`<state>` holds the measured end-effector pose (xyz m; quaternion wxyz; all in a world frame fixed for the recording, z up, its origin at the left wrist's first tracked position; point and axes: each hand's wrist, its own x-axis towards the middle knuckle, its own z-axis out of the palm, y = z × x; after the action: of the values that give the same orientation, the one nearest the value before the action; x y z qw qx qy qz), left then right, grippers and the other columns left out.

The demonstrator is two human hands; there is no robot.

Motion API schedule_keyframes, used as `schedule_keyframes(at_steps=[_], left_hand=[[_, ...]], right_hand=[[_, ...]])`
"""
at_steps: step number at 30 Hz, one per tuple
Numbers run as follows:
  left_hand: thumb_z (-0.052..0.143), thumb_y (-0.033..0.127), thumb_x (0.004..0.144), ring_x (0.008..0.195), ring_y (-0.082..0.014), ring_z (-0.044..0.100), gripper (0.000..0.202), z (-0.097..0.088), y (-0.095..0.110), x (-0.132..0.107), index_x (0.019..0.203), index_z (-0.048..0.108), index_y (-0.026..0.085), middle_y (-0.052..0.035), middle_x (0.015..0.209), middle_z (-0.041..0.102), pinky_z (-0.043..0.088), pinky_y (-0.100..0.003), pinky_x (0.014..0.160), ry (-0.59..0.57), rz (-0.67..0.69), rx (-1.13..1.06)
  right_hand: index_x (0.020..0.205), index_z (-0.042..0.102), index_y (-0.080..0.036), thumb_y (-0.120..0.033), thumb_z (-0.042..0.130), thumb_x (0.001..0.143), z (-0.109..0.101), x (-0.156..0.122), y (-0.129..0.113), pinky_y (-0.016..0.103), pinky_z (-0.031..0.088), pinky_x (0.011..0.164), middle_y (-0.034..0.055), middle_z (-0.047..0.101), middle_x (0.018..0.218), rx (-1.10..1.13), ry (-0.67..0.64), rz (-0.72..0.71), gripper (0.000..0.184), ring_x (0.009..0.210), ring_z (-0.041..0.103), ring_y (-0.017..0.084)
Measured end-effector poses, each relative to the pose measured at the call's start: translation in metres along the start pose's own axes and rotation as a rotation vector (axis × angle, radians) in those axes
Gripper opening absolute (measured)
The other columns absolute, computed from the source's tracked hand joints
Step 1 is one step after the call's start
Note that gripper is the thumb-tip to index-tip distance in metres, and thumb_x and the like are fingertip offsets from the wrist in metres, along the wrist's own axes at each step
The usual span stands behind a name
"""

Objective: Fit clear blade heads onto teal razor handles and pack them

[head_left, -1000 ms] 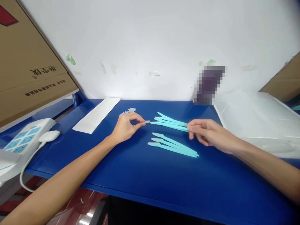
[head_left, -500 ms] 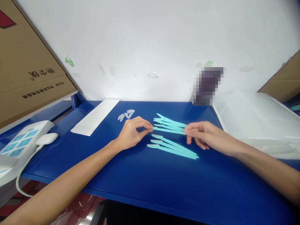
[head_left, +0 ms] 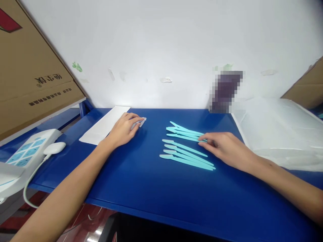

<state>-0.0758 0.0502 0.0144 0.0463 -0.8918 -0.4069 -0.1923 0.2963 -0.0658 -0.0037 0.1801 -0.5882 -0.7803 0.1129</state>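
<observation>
Several light-blue plastic razor handles lie on the blue table (head_left: 151, 188): a far bunch (head_left: 183, 131) and a near row (head_left: 186, 154). My left hand (head_left: 123, 131) rests at the far left of them, fingertips lying on a few small clear caps (head_left: 140, 121); the fingers are curved and whether they pinch a cap is unclear. My right hand (head_left: 223, 146) lies flat on the table with its fingertips at the right ends of the far bunch of handles, fingers stretched and holding nothing.
A white paper strip (head_left: 104, 124) lies left of my left hand. A white power strip with plug (head_left: 27, 153) sits at the left edge under a cardboard box (head_left: 30, 74). Clear plastic sheeting (head_left: 277, 127) covers the right side. A white wall stands behind.
My left hand left the handles and moved back-left to the clear caps. One handle now lies added to the near row. My right hand let go and settled flat.
</observation>
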Motion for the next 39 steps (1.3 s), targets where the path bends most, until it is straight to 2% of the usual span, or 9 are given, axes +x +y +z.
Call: schedule_keyframes(at_steps=[3,6,10,18,22,26,28,31,39], left_hand=[[0.036,0.037,0.104,0.123,-0.0333,0.052,0.046,-0.002,-0.023,-0.005,0.134,0.067,0.021,-0.0143,0.136,0.059,0.043,-0.054,0.105,-0.114,-0.014,0.081],[0.039,0.037,0.103,0.126,-0.0345,0.049,0.043,0.0,-0.027,-0.005,0.127,0.071,0.024,-0.0127,0.144,0.056,0.042,-0.055,0.105,-0.163,-0.009,0.089],[0.042,0.039,0.103,0.125,-0.0341,0.051,0.041,0.003,-0.015,-0.003,0.117,0.076,0.023,-0.0118,0.14,0.06,0.042,-0.053,0.104,-0.163,0.009,0.056],[0.047,0.057,0.101,0.11,-0.0341,0.052,0.049,0.021,0.007,0.009,0.111,0.079,0.022,-0.0136,0.118,0.068,0.042,-0.049,0.094,-0.019,-0.119,0.153],[0.053,0.045,0.101,0.108,-0.032,0.052,0.036,0.024,0.016,0.013,0.112,0.079,0.024,-0.0125,0.117,0.066,0.041,-0.047,0.091,-0.046,-0.121,0.095],[0.059,0.038,0.099,0.106,-0.0293,0.054,0.025,0.02,0.032,0.01,0.104,0.08,0.025,-0.0085,0.112,0.069,0.041,-0.045,0.09,-0.126,-0.101,-0.111],[0.061,0.037,0.098,0.1,-0.0259,0.057,0.023,0.019,0.043,0.008,0.101,0.079,0.024,-0.0071,0.105,0.07,0.042,-0.042,0.09,-0.136,-0.047,-0.216],[0.061,0.034,0.099,0.094,-0.0233,0.058,0.021,0.021,0.056,0.007,0.101,0.079,0.022,-0.0067,0.101,0.071,0.044,-0.04,0.088,-0.148,0.005,-0.308],[0.064,0.032,0.098,0.093,-0.0228,0.059,0.018,0.025,0.06,0.006,0.101,0.08,0.024,-0.006,0.101,0.07,0.044,-0.04,0.087,-0.123,0.018,-0.324]], right_hand=[[0.111,0.076,-0.022,-0.046,0.05,0.099,0.002,0.001,0.001,0.032,0.049,0.061,0.0048,0.077,0.079,-0.001,0.009,-0.012,0.038,0.069,0.07,0.022],[0.105,0.075,-0.023,-0.047,0.047,0.1,0.003,0.002,0.002,0.031,0.046,0.058,0.003,0.073,0.071,-0.012,-0.003,-0.008,0.037,0.062,0.066,0.02],[0.096,0.069,-0.024,-0.048,0.043,0.101,0.002,0.001,0.002,0.031,0.04,0.053,0.0014,0.066,0.062,-0.04,-0.035,-0.005,0.036,0.055,0.06,0.019],[0.094,0.056,-0.024,-0.043,0.03,0.105,0.001,-0.002,-0.003,0.033,0.041,0.058,0.0055,0.067,0.083,-0.153,0.015,-0.132,0.034,0.063,0.06,0.019],[0.097,0.049,-0.023,-0.041,0.024,0.106,-0.003,-0.002,-0.007,0.034,0.04,0.059,0.0069,0.063,0.092,-0.189,0.066,-0.109,0.032,0.064,0.059,0.019],[0.101,0.043,-0.025,-0.04,0.027,0.105,-0.005,-0.003,-0.002,0.033,0.036,0.056,0.0,0.059,0.073,-0.157,0.019,-0.078,0.022,0.055,0.053,0.018],[0.106,0.043,-0.025,-0.041,0.03,0.105,-0.004,-0.003,0.003,0.032,0.035,0.055,-0.0029,0.058,0.066,-0.145,-0.037,-0.088,0.02,0.053,0.053,0.018],[0.112,0.047,-0.026,-0.043,0.03,0.106,-0.003,-0.004,0.007,0.031,0.037,0.057,-0.0011,0.064,0.072,-0.137,-0.086,-0.135,0.024,0.059,0.059,0.019],[0.111,0.055,-0.025,-0.041,0.035,0.106,-0.002,-0.004,0.008,0.032,0.042,0.059,0.0049,0.074,0.091,-0.113,-0.003,-0.211,0.026,0.07,0.068,0.022]])
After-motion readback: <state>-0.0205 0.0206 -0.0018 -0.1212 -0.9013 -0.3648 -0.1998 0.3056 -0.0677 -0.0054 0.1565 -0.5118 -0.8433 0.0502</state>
